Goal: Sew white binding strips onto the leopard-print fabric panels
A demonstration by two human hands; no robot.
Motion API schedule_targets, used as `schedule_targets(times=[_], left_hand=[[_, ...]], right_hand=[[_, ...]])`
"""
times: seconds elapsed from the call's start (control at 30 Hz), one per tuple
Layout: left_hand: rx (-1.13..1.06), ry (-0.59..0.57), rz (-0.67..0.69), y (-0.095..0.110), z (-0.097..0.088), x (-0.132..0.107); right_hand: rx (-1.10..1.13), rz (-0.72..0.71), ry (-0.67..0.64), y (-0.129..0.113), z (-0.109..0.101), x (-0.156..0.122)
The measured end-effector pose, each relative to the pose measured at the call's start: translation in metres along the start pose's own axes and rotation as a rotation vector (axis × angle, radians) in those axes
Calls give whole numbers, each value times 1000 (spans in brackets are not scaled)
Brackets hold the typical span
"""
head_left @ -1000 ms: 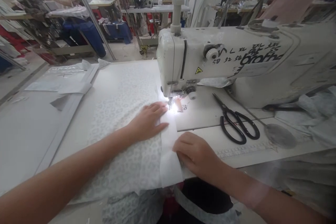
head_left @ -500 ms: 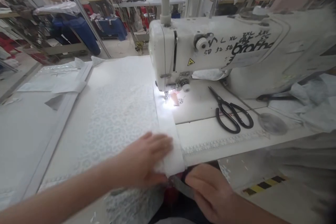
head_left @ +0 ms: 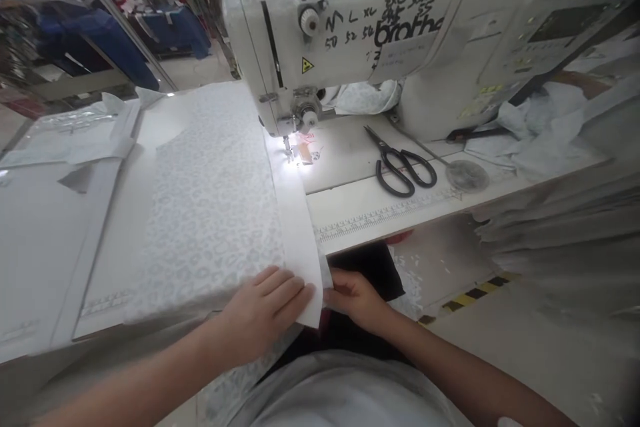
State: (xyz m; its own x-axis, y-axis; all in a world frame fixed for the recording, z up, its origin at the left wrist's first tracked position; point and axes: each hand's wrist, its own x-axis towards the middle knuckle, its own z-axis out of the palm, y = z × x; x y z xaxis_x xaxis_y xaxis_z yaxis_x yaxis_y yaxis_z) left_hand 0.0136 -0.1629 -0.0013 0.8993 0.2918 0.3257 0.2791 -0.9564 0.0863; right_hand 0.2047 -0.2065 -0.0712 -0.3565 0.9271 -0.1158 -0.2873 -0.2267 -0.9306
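Observation:
A white patterned fabric (head_left: 210, 193) with a plain white strip (head_left: 295, 227) along its right edge lies on the sewing table (head_left: 400, 210) and runs up to the lit needle (head_left: 290, 147) of the white sewing machine (head_left: 360, 33). My left hand (head_left: 263, 310) lies flat on the fabric's near end at the table edge, fingers stretched out. Just off the table edge, my right hand (head_left: 353, 297) pinches the near corner of the strip from the right.
Black scissors (head_left: 400, 163) lie on the machine bed right of the needle, beside a round metal disc (head_left: 467, 175). White cloth pieces (head_left: 540, 127) pile at the right. Flat white sheets (head_left: 65, 147) lie at the table's left. Other workstations stand behind.
Both hands have drawn back from the needle area to the near table edge. The right hand dropped below the edge and now pinches the strip's end. The view tilted downward.

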Motion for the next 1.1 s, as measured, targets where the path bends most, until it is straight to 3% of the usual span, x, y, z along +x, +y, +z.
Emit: schedule_targets(times=[0.27, 0.57, 0.83, 0.9, 0.93, 1.03, 1.1], left_hand=[[-206, 3, -43, 16, 13, 4], [-223, 30, 16, 14, 9, 6], [-122, 75, -26, 22, 21, -7], [-134, 82, -40, 25, 20, -8], [-147, 89, -51, 26, 20, -8], [-175, 113, -91, 30, 17, -7], [-179, 128, -105, 33, 13, -5]], right_hand=[[9, 111, 109, -3, 13, -30], [78, 195, 59, -10, 10, -37], [229, 251, -17, -1, 8, -39], [43, 171, 10, -9, 6, -42], [-120, 65, 51, -15, 5, -44], [-722, -407, 142, -32, -2, -43], [-1023, -645, 47, -40, -5, -38]])
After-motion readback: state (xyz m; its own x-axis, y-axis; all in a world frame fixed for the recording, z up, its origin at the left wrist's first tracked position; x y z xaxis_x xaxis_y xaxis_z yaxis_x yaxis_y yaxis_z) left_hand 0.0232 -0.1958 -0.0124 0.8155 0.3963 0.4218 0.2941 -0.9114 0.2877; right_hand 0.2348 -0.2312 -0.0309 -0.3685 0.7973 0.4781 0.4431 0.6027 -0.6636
